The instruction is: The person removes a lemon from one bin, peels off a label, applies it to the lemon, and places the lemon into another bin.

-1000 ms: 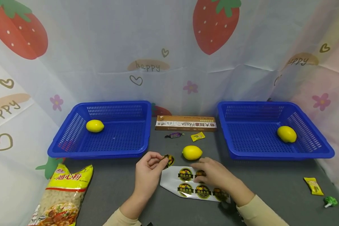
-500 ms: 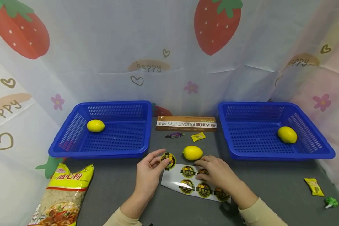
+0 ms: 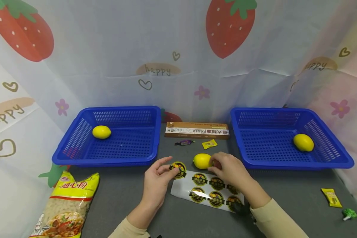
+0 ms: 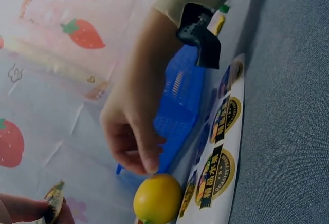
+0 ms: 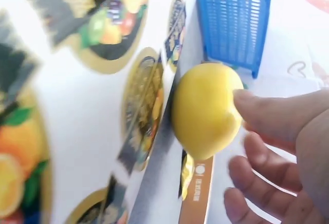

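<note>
In the head view my left hand (image 3: 154, 186) pinches a round black-and-gold fruit sticker (image 3: 179, 168) between thumb and fingers, above the left end of a white sticker sheet (image 3: 181, 189). The sheet carries several more such stickers and lies on the table. Just behind it is a yellow lemon (image 3: 201, 161). My right hand (image 3: 230, 170) is at the lemon's right end, fingers loosely bent. In the right wrist view the thumb (image 5: 275, 113) overlaps the lemon (image 5: 205, 108); whether it touches cannot be told. The other fingers are apart from the fruit.
Blue baskets stand at back left (image 3: 122, 162) and back right (image 3: 294, 163), each holding one lemon. Between them lie a pasta box (image 3: 197, 130), a purple candy (image 3: 185, 142) and a yellow candy (image 3: 209, 144). A pasta bag (image 3: 66, 205) lies front left; small sweets lie far right.
My right hand has moved off the sticker sheet, up to the lemon's right end. My left hand keeps the sticker, whose printed face has turned more into view.
</note>
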{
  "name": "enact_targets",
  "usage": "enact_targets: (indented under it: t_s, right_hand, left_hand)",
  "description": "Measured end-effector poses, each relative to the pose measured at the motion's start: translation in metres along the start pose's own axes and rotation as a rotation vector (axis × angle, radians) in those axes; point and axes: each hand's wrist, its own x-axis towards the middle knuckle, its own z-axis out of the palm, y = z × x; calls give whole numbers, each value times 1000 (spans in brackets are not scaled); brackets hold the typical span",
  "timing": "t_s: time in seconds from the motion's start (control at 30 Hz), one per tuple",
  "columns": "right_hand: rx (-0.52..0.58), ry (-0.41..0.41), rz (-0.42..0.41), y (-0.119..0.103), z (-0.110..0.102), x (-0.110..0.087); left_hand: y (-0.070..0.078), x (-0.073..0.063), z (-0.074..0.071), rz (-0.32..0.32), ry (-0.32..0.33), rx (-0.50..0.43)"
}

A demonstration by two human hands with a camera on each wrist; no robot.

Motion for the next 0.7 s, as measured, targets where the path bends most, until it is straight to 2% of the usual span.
enact_targets:
  t_s: [0.13, 0.27, 0.43, 0.7]
  right_hand:
    - [47, 16, -3, -2, 1, 9]
    - [80, -63, -22, -4, 4, 18]
    - [89, -141, 8, -5, 11, 27]
    - [77, -145, 59, -5, 17, 31]
  left_hand:
    - [1, 0, 0, -19, 1, 36]
    - [0, 0, 1, -10, 12, 84]
    - [0, 0, 2, 6, 5, 38]
    - [0, 1, 5, 27, 4, 13]
